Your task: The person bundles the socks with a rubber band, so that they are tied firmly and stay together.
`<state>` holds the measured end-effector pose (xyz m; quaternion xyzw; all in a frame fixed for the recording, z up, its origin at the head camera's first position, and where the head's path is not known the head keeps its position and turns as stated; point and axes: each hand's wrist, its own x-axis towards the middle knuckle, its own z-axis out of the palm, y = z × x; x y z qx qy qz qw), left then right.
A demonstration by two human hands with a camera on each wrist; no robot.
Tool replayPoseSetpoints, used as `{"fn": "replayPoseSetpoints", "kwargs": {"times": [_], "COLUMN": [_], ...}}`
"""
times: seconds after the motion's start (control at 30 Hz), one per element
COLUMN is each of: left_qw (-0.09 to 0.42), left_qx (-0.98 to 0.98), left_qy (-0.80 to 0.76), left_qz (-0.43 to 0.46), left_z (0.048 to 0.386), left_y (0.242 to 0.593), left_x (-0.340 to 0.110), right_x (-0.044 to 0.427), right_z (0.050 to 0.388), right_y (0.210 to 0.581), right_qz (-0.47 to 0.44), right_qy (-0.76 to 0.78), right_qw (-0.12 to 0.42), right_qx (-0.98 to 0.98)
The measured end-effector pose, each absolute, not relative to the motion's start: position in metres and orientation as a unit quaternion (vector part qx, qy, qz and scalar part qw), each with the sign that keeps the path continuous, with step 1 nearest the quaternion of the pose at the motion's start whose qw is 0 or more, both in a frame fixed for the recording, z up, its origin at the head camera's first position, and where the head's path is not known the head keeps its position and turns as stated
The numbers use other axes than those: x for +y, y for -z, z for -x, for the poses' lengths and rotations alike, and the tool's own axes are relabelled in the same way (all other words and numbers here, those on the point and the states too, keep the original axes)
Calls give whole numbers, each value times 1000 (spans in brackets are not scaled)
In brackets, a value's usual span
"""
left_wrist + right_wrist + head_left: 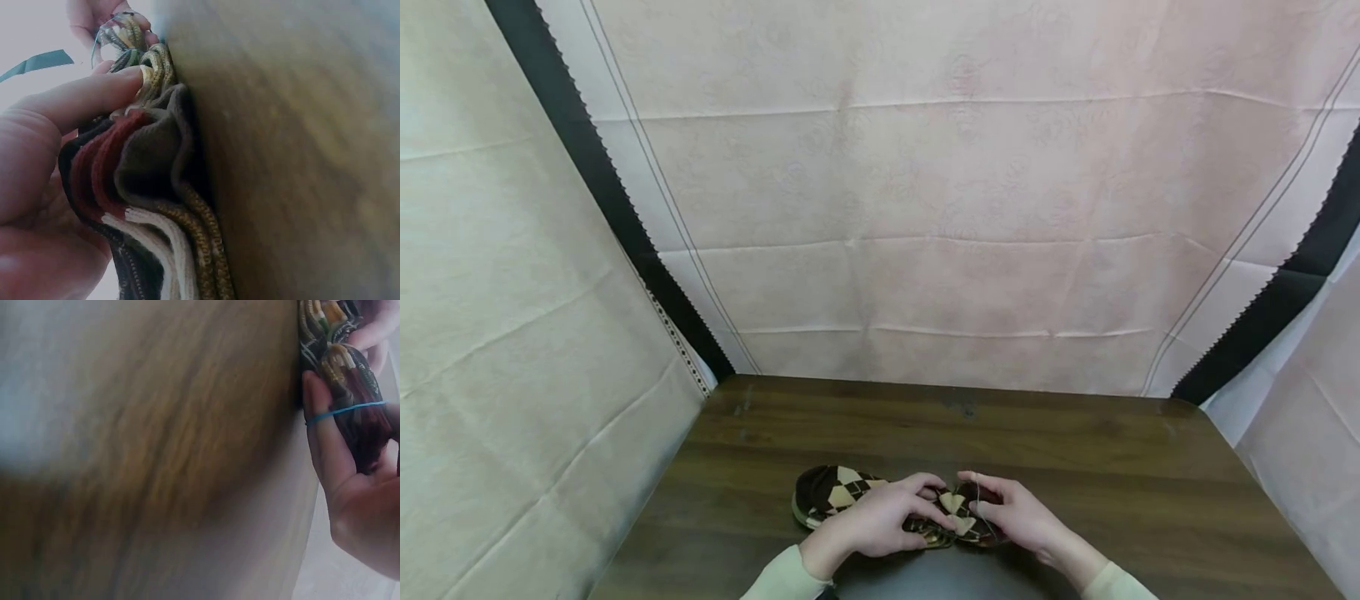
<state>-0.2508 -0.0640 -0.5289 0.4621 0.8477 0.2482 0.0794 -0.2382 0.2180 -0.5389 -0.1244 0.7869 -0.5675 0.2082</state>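
Observation:
A long bundle of folded argyle-patterned knit socks in brown, cream and black lies along the near part of the table. My left hand grips its middle from above, the fingers spread over it. In the left wrist view its thumb presses the stacked ribbed layers of the socks, which show cream, gold, grey and red edges. My right hand holds the bundle's right end between thumb and fingers. A thin blue rubber band stretches across that end and over the fingers of the right hand.
The brown wooden table runs back to a pale creased cloth screen. More pale cloth hangs at both sides, with black strips along the corners.

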Motion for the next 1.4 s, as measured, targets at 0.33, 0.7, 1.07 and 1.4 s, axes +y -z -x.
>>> {"fn": "replayPoseSetpoints", "kwargs": {"times": [0.33,0.7,1.07,1.4], "left_qw": [80,129,150,157], "left_qx": [843,814,808,807], "left_qy": [-247,-325,-352,-361], "left_qz": [-471,-463,-449,-441], "left_z": [255,259,260,259], "left_y": [532,535,535,535], "left_x": [-65,-70,-78,-80], "right_x": [207,203,204,189], "right_z": [238,242,243,239], "right_y": [539,541,543,547], "right_qz": [138,171,210,111], "right_qy": [522,505,516,520], "right_qw": [182,170,189,128], "right_qx": [822,829,808,837]}}
